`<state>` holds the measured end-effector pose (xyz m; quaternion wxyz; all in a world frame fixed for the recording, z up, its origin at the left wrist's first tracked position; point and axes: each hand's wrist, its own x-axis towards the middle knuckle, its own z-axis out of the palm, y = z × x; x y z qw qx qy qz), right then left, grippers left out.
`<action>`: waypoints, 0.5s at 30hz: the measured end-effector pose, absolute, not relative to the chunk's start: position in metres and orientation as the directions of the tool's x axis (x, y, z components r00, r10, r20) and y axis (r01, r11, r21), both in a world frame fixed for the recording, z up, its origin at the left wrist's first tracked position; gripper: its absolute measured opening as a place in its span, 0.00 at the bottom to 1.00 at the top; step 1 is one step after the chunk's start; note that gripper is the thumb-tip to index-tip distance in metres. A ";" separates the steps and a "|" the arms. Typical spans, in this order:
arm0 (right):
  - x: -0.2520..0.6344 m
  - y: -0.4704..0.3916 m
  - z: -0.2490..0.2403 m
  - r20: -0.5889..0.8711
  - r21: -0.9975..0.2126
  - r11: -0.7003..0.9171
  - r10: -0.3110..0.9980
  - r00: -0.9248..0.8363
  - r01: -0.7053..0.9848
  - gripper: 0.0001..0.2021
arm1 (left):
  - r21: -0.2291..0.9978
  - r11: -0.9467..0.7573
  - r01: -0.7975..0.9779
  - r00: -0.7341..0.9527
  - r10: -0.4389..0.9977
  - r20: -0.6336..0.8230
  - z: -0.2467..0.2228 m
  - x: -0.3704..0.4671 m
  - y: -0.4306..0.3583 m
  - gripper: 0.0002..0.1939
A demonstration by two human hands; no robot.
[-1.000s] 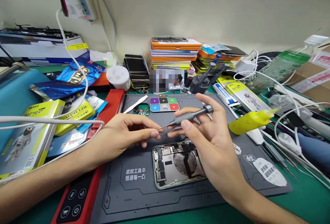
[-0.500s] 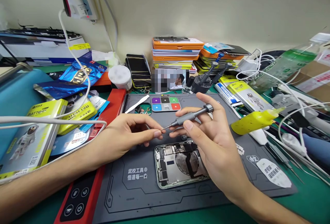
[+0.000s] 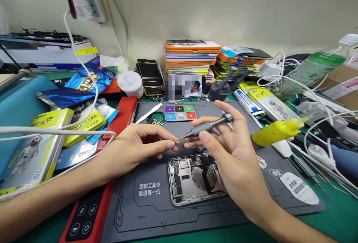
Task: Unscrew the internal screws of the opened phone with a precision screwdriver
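Note:
My right hand holds a grey precision screwdriver, with the forefinger at its end cap and the thumb along the handle. The shaft points left to the fingertips of my left hand, where thumb and forefinger pinch its tip; whether a tiny screw is there too I cannot make out. Below the hands an opened phone lies on the grey work mat, its inside facing up, with a round dark coil. My right hand hides its right end. A small dark cylindrical part sits just above the phone.
Behind the hands lie a colour-blocked tray, a white pry stick and a small green board. A yellow bottle, tweezers and white cables are on the right. A red device and battery boxes flank the left.
The view has shifted very slightly. Both hands keep the same hold on the screwdriver, and the phone stays in place.

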<state>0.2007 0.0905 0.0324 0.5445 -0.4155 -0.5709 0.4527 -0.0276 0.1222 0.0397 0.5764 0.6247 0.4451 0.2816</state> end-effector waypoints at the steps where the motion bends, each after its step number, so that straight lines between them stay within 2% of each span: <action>1: 0.201 0.090 0.032 0.248 -0.969 0.248 0.967 -0.064 -0.012 0.25 | 0.972 0.067 0.227 0.445 0.880 -0.165 0.040 -0.028 0.122 0.07; 15: 0.201 0.090 0.031 0.227 -0.969 0.221 0.973 -0.040 -0.112 0.25 | 0.981 0.056 0.185 0.460 0.878 -0.137 0.041 -0.026 0.123 0.05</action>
